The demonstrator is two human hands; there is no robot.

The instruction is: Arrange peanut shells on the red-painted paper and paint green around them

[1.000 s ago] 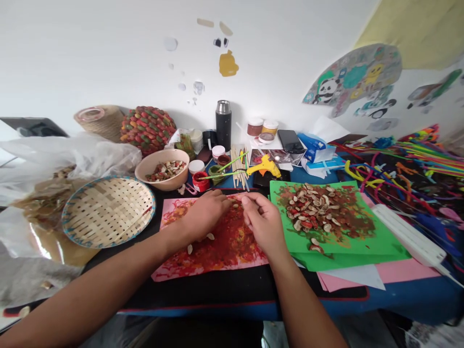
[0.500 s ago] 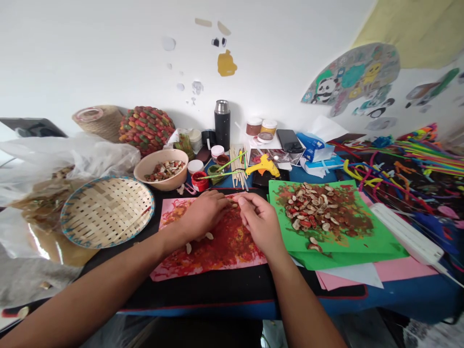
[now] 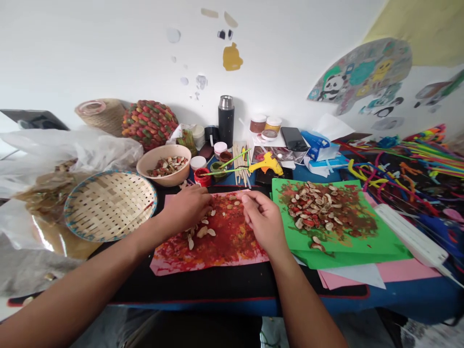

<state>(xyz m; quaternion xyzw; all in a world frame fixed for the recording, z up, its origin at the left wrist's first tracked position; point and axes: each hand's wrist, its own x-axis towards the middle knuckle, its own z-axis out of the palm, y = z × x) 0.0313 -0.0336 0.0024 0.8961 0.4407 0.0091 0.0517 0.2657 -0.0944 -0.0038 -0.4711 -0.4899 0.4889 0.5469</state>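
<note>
My left hand (image 3: 190,205) is over the left part of a pink sheet of paper (image 3: 159,266) smeared with red and orange paint. Its fingers curl down together beside the peanut shells, and their tips are hidden. Several pale peanut shells (image 3: 202,232) lie just below and right of that hand. At the sheet's right side, my right hand (image 3: 264,217) is closed, thumb against the bent forefinger; whatever it pinches is too small to make out. A few more shells (image 3: 237,203) rest on the paper left of its fingertips.
On the right, painted shells (image 3: 311,205) lie heaped on green paper (image 3: 348,256), near a white power strip (image 3: 409,232). A woven basket (image 3: 108,205) and a bowl (image 3: 165,179) of shells stand left. Paint jars (image 3: 202,177), skewers (image 3: 239,166) and a yellow glue gun (image 3: 267,165) are behind.
My left hand has moved left, away from my right hand, uncovering shells on the pink paper. My right hand has stayed near the same place, thumb and forefinger still together. The view has shifted slightly.
</note>
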